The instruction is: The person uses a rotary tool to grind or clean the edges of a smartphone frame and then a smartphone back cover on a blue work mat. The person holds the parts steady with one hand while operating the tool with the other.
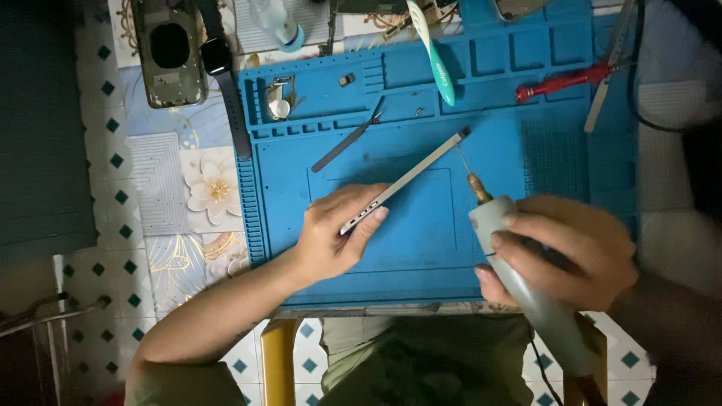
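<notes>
Blue work mat (pixel 421 248) supports a thin, stiff phone frame (pixel 406 179), gripped edgewise at its near end by the left hand (pixel 338 233); the right hand (pixel 564 252) clasps a rotary tool (pixel 526 289).

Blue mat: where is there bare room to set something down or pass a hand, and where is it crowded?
Bare patches on the blue mat: the left part between the tweezers and the left hand, and the ribbed area right of the phone frame, below the red screwdriver. The top trays are crowded: toothbrush, small parts. The right hand with the rotary tool fills the lower right.
</notes>
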